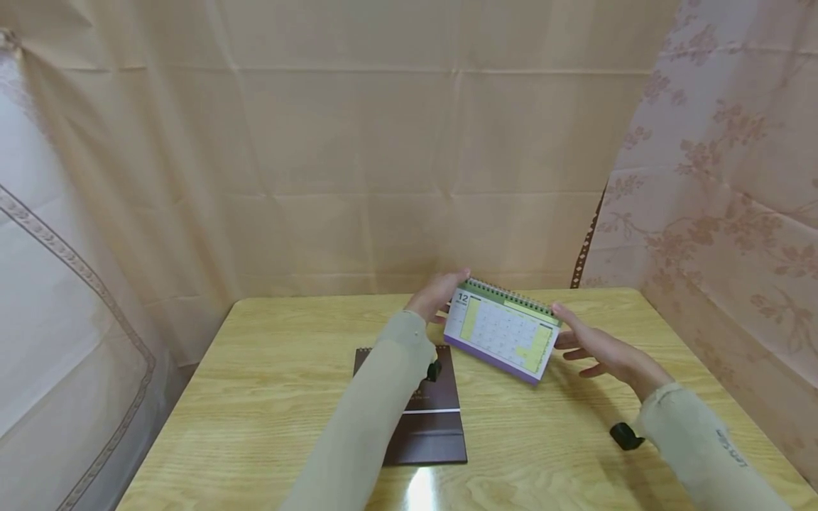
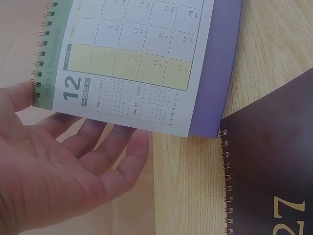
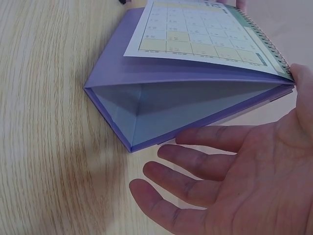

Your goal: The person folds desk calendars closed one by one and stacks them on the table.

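Observation:
A desk calendar (image 1: 501,330) with a purple stand, a green header and a coil along its top shows a December page. My left hand (image 1: 437,294) holds its upper left corner, thumb at the coil and fingers behind the side edge. At the opposite upper corner my right hand (image 1: 607,355) grips with the thumb by the coil, its other fingers spread behind and below. The hollow triangular stand (image 3: 139,110) shows in the right wrist view. The calendar tilts down to the right; whether its base touches the table cannot be told.
A dark brown spiral-bound item (image 1: 441,436) with gold print lies on the wooden table (image 1: 268,397), partly under my left forearm. Beige curtains (image 1: 345,142) hang behind the table, and a floral cloth (image 1: 735,213) hangs on the right.

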A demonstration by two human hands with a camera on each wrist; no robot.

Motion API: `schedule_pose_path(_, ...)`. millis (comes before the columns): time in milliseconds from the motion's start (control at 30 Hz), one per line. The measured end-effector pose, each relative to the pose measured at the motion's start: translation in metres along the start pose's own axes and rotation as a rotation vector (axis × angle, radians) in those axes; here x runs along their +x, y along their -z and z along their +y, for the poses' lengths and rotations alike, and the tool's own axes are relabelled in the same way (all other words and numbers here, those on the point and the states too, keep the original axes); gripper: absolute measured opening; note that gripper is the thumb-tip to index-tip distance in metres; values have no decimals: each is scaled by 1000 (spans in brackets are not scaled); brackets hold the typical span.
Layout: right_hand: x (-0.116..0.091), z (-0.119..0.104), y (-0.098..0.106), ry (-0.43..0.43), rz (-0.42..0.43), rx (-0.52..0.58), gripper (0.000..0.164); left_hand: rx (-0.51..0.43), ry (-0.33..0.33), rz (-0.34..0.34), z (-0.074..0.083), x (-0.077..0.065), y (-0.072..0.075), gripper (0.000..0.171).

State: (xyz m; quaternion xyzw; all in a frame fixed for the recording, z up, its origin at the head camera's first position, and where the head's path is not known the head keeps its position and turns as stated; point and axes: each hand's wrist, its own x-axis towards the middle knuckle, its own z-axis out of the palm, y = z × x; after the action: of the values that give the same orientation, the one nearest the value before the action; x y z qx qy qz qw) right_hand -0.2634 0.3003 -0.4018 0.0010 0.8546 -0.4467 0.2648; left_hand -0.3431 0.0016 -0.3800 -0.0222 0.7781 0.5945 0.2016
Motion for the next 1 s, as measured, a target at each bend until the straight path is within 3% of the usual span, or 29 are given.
schedule_pose_path(467,3,3,-2,22,-15,90,98,34,14,17,3,1,1,50)
schedule_pose_path(1000,4,4,-3,12,-10,106,97,51,1,30,4,0,2,50)
